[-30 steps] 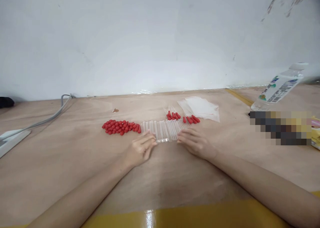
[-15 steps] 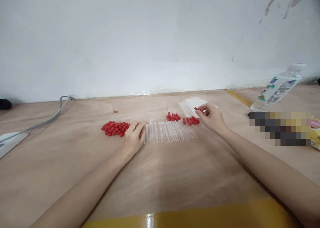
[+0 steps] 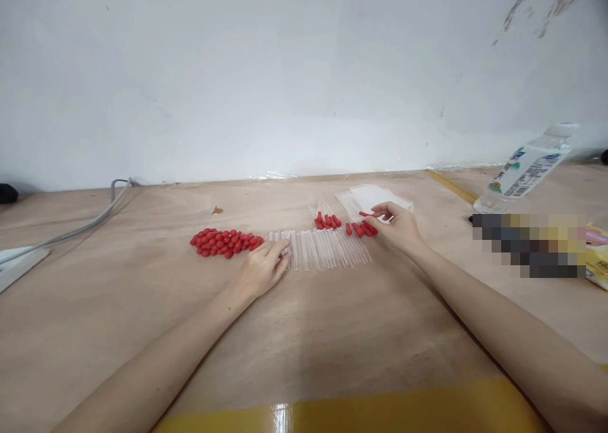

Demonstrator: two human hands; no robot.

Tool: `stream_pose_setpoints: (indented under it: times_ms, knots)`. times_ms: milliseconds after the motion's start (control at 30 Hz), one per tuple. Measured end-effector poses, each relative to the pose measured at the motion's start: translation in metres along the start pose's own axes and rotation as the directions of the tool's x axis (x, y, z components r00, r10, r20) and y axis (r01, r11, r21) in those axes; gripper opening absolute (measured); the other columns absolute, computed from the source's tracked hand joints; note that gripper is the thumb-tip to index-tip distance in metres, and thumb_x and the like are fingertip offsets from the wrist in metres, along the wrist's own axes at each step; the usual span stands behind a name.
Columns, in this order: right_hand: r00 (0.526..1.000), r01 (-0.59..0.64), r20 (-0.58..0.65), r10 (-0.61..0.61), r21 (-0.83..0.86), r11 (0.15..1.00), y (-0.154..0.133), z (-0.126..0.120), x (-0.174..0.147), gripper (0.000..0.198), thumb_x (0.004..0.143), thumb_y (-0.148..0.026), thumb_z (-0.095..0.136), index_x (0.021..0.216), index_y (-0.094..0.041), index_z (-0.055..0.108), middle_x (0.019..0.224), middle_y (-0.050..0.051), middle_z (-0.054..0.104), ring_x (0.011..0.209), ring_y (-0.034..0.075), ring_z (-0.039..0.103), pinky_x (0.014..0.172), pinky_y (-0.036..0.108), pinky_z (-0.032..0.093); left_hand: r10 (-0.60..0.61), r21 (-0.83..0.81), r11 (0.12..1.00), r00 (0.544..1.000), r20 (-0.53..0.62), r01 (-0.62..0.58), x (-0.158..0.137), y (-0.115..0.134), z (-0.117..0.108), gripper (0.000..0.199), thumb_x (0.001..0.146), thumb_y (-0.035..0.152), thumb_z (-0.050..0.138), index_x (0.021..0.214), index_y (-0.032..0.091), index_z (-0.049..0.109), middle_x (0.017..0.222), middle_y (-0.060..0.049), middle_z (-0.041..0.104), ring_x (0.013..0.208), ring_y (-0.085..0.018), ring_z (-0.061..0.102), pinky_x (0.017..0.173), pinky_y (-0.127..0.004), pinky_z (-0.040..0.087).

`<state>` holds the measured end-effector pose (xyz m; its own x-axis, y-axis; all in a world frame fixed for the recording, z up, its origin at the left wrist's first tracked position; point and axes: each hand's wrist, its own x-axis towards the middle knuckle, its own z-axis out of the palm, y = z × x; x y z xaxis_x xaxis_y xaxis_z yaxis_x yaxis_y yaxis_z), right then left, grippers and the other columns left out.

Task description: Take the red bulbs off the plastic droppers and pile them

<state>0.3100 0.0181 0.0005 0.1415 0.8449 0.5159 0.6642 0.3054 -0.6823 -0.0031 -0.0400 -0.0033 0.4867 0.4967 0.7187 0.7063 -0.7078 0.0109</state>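
Note:
My left hand [image 3: 265,265] lies over the left end of a row of clear glass dropper tubes [image 3: 323,251], fingers stretched forward and loosely bent. Nothing shows in its fingers. Just beyond that hand is a pile of red rubber bulbs [image 3: 218,242]. Between the thumb and fingertips of my right hand [image 3: 396,227] is a red rubber bulb [image 3: 365,214], held above several other red bulbs [image 3: 363,230] on the table. Whether a glass tube is attached to it, I cannot tell. Behind the row lie several droppers [image 3: 327,221] with red bulbs on clear tubes.
White sheets or bags [image 3: 370,196] lie behind my right hand. At the right stands a tilted clear bottle [image 3: 527,170] near a blurred-out patch and a yellow packet [image 3: 598,262]. A grey cable [image 3: 90,224] crosses the far left. The white wall [image 3: 285,78] closes off the back.
My left hand has moved right and slightly toward me, over the tubes, uncovering more of the bulb pile. My right hand has shifted slightly left and down with the red bulb.

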Motion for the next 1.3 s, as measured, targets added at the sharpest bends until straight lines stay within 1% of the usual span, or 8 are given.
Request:
stream_pose_setpoints:
  times_ms: [233,467,600,733,900,1133,1233,1300]
  knots:
    - [0.978,0.206,0.075,-0.194,-0.231,0.951,-0.007,-0.002,-0.009,0.016,0.070,-0.038,0.062,0.069,-0.022,0.062,0.072,0.000,0.065,0.077,0.020,0.052,0.074,0.036,0.033,0.040,-0.072,0.997,0.996,0.075,-0.035,-0.002,0.006,-0.005,0.031,0.082,0.022,0.052,0.111,0.012,0.051,0.085,-0.008,0.065,0.076,-0.017,0.061,0.068,-0.030,0.052]
    - [0.976,0.215,0.045,-0.211,-0.284,0.934,-0.006,0.000,-0.008,0.024,0.076,-0.041,0.054,0.066,-0.023,0.067,0.083,0.002,0.065,0.085,0.022,0.050,0.077,0.037,0.027,0.016,-0.162,0.987,0.997,0.078,-0.003,-0.003,0.006,-0.004,0.036,0.082,0.024,0.054,0.117,0.015,0.052,0.098,-0.008,0.066,0.092,-0.020,0.060,0.081,-0.036,0.051]
    - [0.988,0.157,0.053,-0.147,-0.320,0.934,-0.013,0.003,-0.001,0.023,0.076,-0.039,0.053,0.069,-0.023,0.067,0.079,0.003,0.065,0.086,0.022,0.050,0.077,0.037,0.026,-0.003,-0.122,0.992,0.991,0.131,0.020,-0.005,0.005,-0.005,0.035,0.082,0.028,0.054,0.115,0.017,0.055,0.112,-0.009,0.061,0.110,-0.024,0.052,0.092,-0.044,0.044]
    - [0.989,0.065,0.147,0.002,-0.450,0.891,-0.032,0.014,0.014,0.021,0.075,-0.037,0.051,0.075,-0.025,0.069,0.082,0.003,0.065,0.089,0.024,0.049,0.076,0.038,0.027,-0.022,-0.123,0.992,0.986,0.163,0.043,-0.007,0.003,-0.005,0.033,0.082,0.029,0.054,0.113,0.017,0.057,0.115,-0.010,0.059,0.113,-0.025,0.049,0.094,-0.045,0.043]
    - [0.917,-0.028,0.302,0.260,-0.602,0.798,-0.059,0.041,0.038,0.022,0.072,-0.036,0.050,0.076,-0.024,0.068,0.076,0.004,0.065,0.092,0.025,0.051,0.082,0.041,0.024,-0.034,-0.139,0.989,0.987,0.155,0.056,-0.009,0.002,-0.006,0.031,0.082,0.027,0.053,0.111,0.016,0.059,0.114,-0.010,0.060,0.114,-0.025,0.048,0.094,-0.045,0.042]
    - [0.781,-0.154,0.389,0.488,-0.638,0.754,-0.065,0.067,0.060,0.011,0.060,-0.023,0.060,0.050,-0.018,0.061,0.043,0.001,0.054,0.059,0.019,0.056,0.078,0.042,0.030,-0.036,-0.142,0.988,0.989,0.143,0.057,-0.007,0.004,-0.006,0.032,0.083,0.027,0.053,0.112,0.016,0.058,0.113,-0.010,0.061,0.114,-0.025,0.049,0.094,-0.045,0.043]
    - [0.778,-0.193,0.370,0.507,-0.628,0.754,-0.067,0.062,0.066,0.008,0.058,-0.020,0.062,0.051,-0.017,0.059,0.047,0.002,0.055,0.062,0.021,0.058,0.076,0.043,0.033,-0.035,-0.146,0.988,0.989,0.142,0.056,-0.008,0.004,-0.006,0.032,0.082,0.026,0.053,0.112,0.015,0.057,0.113,-0.010,0.061,0.114,-0.025,0.048,0.094,-0.045,0.043]
    - [0.811,-0.200,0.344,0.473,-0.597,0.777,-0.070,0.055,0.066,0.009,0.062,-0.023,0.061,0.056,-0.017,0.060,0.054,0.004,0.058,0.067,0.023,0.058,0.075,0.043,0.034,-0.035,-0.149,0.987,0.989,0.144,0.057,-0.008,0.004,-0.005,0.032,0.083,0.026,0.052,0.112,0.015,0.057,0.113,-0.010,0.061,0.115,-0.025,0.048,0.095,-0.045,0.043]
